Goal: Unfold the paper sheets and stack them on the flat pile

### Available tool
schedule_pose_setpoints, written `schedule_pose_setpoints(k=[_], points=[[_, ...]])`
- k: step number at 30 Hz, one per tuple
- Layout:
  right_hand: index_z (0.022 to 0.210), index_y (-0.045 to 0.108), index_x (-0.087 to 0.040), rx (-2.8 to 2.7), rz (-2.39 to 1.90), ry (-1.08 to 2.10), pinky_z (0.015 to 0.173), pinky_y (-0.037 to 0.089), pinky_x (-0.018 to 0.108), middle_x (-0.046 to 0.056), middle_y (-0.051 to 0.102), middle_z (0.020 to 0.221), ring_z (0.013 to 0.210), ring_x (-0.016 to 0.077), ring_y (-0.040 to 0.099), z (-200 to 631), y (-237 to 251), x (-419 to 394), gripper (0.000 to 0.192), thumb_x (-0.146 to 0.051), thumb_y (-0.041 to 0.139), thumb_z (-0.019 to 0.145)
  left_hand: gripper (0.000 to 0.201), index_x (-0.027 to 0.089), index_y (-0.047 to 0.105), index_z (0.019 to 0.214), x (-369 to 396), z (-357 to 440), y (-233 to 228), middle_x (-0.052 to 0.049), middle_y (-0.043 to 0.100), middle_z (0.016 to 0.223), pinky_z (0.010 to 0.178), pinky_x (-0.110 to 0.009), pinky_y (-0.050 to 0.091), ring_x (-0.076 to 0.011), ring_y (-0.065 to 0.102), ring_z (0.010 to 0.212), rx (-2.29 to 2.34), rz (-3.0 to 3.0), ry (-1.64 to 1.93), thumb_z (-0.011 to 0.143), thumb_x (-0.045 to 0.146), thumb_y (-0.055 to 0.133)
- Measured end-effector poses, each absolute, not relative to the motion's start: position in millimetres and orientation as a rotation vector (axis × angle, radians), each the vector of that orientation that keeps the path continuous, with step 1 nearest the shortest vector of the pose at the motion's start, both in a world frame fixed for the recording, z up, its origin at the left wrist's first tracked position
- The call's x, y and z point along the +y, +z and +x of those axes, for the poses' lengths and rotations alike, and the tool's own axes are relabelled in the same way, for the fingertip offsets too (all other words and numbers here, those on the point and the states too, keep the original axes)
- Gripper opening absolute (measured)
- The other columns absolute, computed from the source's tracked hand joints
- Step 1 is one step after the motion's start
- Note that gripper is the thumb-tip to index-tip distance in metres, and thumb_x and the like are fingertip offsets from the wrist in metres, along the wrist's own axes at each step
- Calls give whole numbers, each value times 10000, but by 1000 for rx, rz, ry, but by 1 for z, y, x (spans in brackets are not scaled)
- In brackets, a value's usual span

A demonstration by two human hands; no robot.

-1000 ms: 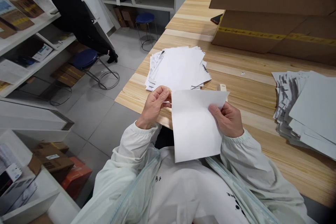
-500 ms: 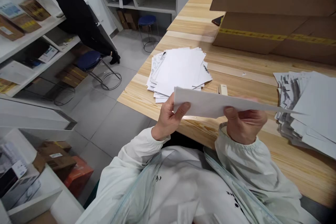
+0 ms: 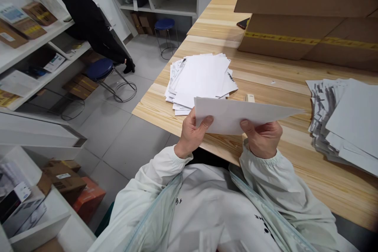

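Both hands grip white paper [image 3: 226, 116] that is held slantwise above the table's near edge. My left hand [image 3: 192, 130] pinches its left end, thumb on the near face. Around the lower right part closes my right hand [image 3: 262, 137], its thumb also in front and its fingers mostly hidden behind. How many sheets are held I cannot tell. Just beyond the paper lies a loose pile of sheets [image 3: 203, 78], some with dark print. A small cream-coloured object, perhaps a stapler [image 3: 249, 98], shows partly above the held paper's top edge. To the right rests a thicker stack of papers [image 3: 354, 120].
A large cardboard box [image 3: 280, 31] with yellow tape stands at the wooden table's [image 3: 295, 82] far right, a dark phone-like object [image 3: 242, 23] beside it. Blue stools [image 3: 100, 68] and shelves with parcels are at the left, where another person [image 3: 85, 15] stands.
My right hand has moved left along the paper, closer to my left hand. The paper now shows more of its near face, and its right end reaches less far right.
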State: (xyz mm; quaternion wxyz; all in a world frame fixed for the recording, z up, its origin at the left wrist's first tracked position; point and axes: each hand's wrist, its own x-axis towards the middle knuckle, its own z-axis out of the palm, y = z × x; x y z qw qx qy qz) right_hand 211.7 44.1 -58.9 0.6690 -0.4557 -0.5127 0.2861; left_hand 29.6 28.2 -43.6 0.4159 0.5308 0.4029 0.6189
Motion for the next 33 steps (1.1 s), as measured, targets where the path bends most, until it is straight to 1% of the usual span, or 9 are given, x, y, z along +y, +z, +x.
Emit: schedule_pose_setpoints(k=[5,10,18,21,25,26,28,30,33], points=[[873,715,-218,-1154,-1029,624,677,577,385,54,748,837,737,216,678,212,-61,43,392,-495,862,637,357,195,631,1089,26,31,-43,-54,707,1017,912,-308,506,-176,641,970,1090,1350,1528,898,498,635],[858,721,-202,-1161,-1076,602,684,582,390,67,752,836,743,223,685,213,-58,40,379,-515,832,675,230,212,579,1029,24,32,-41,-8,664,934,876,-263,493,-135,618,916,1077,1417,1596,926,412,627],[899,717,-199,-1264,-1091,543,681,570,374,78,756,871,756,217,684,211,-60,40,349,-519,753,763,262,215,508,1148,23,34,-35,-34,665,955,816,-257,520,-141,631,890,1280,1616,1619,980,414,530],[838,703,-193,-1299,-1165,415,608,529,329,58,727,774,664,184,637,217,-50,30,284,-477,699,826,285,224,482,1230,14,37,-36,-55,674,1028,774,-251,526,-137,641,879,1285,1698,1643,992,379,511],[694,647,-198,-1323,-1326,228,452,401,257,-9,591,546,482,120,479,247,-29,5,284,-445,711,818,546,298,305,1471,-11,51,-40,-43,687,1022,643,-248,512,-111,586,696,1103,1711,1677,977,323,537],[705,651,-198,-1347,-1380,250,439,387,250,-14,585,539,473,116,468,258,-26,-1,285,-455,708,816,561,299,305,1485,-17,55,-40,-33,687,972,609,-242,499,-105,556,647,1056,1706,1627,974,313,537],[771,675,-194,-1408,-1517,386,445,403,250,-2,626,587,495,125,502,282,-24,-12,303,-492,684,825,463,266,451,1418,-28,64,-40,-10,660,843,548,-224,456,-92,497,576,974,1685,1384,964,290,536],[842,691,-185,-1430,-1647,586,465,440,267,28,685,680,545,151,564,306,-31,-21,359,-541,648,842,311,211,624,1238,-33,73,-41,11,596,710,500,-209,396,-80,443,526,905,1581,994,946,270,538],[855,697,-179,-1314,-1753,851,449,460,293,53,716,742,556,176,591,335,-51,-33,447,-619,623,836,217,161,694,1046,-33,87,-43,25,536,620,512,-206,395,-82,466,522,800,1252,513,909,248,551]])
